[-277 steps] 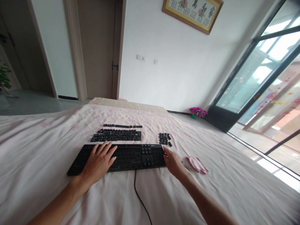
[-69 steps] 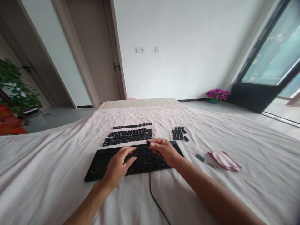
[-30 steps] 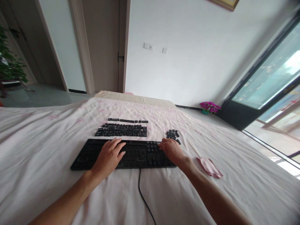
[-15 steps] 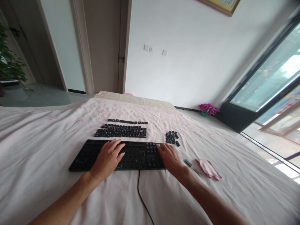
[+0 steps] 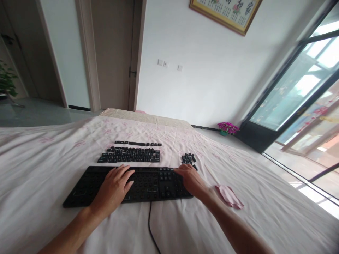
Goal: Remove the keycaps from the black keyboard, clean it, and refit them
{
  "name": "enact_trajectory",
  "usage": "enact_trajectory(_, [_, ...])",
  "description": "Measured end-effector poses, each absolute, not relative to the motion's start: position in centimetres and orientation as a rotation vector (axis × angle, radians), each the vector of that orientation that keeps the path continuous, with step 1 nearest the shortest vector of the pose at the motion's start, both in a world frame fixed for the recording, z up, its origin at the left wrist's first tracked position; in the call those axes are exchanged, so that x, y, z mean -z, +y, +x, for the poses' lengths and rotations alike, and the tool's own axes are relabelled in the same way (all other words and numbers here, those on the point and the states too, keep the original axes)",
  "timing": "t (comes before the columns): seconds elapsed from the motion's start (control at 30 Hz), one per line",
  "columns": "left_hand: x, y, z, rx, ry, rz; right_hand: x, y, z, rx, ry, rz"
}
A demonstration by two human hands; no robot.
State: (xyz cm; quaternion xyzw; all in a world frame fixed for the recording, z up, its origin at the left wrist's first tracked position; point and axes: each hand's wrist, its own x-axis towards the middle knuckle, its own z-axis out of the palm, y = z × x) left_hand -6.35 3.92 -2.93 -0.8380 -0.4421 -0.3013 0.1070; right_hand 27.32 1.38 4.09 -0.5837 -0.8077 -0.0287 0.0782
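A black keyboard (image 5: 144, 187) with most of its main keycaps off lies on the bed, its cable (image 5: 150, 225) running towards me. My left hand (image 5: 112, 185) rests on its left-middle part, fingers spread. At the keyboard's far right corner is my right hand (image 5: 189, 178), its fingers curled together; anything between them is hidden. Just beyond it sits a small cluster of loose keycaps (image 5: 187, 157). Rows of loose black keycaps (image 5: 134, 154) lie behind the keyboard, with a long space bar (image 5: 137, 143) in the farthest row. Several keys remain fitted at the right (image 5: 165, 175).
A folded pink cloth (image 5: 229, 196) lies right of my right forearm. The pale floral sheet (image 5: 238, 169) is wrinkled. Beyond the bed are a wall (image 5: 164, 31), a door (image 5: 112, 53), purple flowers (image 5: 228, 127) and a glass door (image 5: 286, 95) at the right.
The view has tilted up and turned slightly right. My right hand has shifted towards the keyboard's far right edge, its fingers curling in. My forearm now covers the thin tool seen before. The left hand stays put.
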Motion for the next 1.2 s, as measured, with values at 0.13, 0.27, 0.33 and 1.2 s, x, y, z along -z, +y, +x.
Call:
enact_trajectory(0.13, [3.2, 4.1, -6.4, 0.894, -1.305, -2.464, -5.0, 6.4, 31.7, 0.176, -2.115, -2.007])
enact_trajectory(0.27, [3.4, 4.1, -6.5, 0.907, -1.314, -2.463, -5.3, 10.6, 34.5, 0.237, -2.047, -2.185])
enact_trajectory(0.33, [3.4, 4.2, -6.5, 0.908, -1.320, -2.465, -5.2, 11.8, 35.1, 0.251, -2.044, -2.214])
enact_trajectory(1.2, [3.1, 4.1, -6.5, 0.899, -1.333, -2.476, -4.4, 16.5, 35.4, 0.224, -2.253, -2.327])
